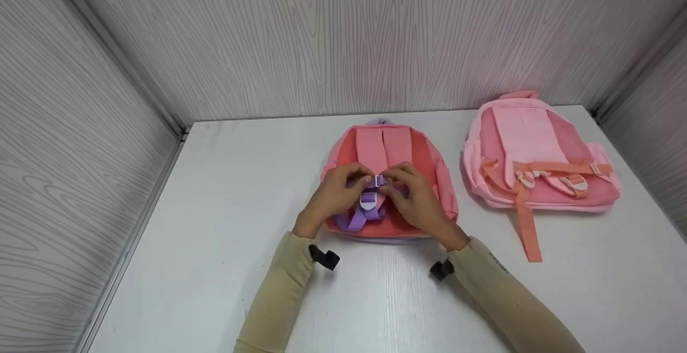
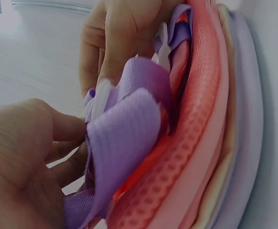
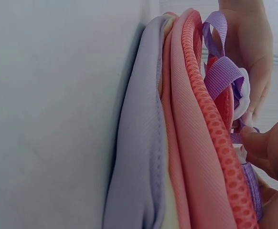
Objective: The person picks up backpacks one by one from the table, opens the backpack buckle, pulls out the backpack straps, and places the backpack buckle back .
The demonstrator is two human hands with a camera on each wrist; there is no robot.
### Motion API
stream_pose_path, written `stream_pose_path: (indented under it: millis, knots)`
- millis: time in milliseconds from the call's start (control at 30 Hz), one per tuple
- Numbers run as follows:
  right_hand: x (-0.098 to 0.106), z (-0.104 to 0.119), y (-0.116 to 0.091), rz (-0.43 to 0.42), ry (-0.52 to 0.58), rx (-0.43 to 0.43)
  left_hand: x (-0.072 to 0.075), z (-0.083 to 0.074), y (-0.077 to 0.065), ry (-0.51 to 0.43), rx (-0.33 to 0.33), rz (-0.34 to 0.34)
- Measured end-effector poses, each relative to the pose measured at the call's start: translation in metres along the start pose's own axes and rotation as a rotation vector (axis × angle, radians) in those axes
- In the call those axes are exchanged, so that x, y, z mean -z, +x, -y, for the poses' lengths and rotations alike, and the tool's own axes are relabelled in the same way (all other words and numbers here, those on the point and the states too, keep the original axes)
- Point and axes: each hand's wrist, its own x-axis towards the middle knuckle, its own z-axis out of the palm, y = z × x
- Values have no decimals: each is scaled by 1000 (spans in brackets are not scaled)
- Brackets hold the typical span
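Note:
A coral-pink backpack (image 1: 343, 149) lies strap side up on the white table, its lavender front underneath. Over its middle, my left hand (image 1: 339, 189) pinches purple webbing beside a small white buckle (image 1: 378, 181). From the other side my right hand (image 1: 413, 195) pinches the same webbing at the buckle's right. Just below hangs a second white buckle (image 1: 368, 200) with a purple strap (image 1: 355, 220) threaded through it. The left wrist view has a loop of purple webbing (image 2: 124, 138) standing up between the hands. Part of the small buckle is hidden by fingers.
To the right lies a second, light pink backpack (image 1: 528, 133) with orange straps, one strap end (image 1: 528, 235) trailing onto the table. Grey wood-grain panels (image 1: 333, 42) enclose the white table (image 1: 225, 181) at the back and sides.

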Motion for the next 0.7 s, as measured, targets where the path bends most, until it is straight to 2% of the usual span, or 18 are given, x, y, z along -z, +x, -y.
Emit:
stream_pose_path:
  millis: [200, 367, 700]
  knots:
    - [0, 1, 1, 11, -5, 2, 8, 4, 0, 60, -22, 21]
    - [0, 0, 1, 11, 4, -6, 6, 4, 1, 41, -36, 23]
    - [0, 1, 1, 9, 17, -4, -1, 4, 1, 8, -21, 3]
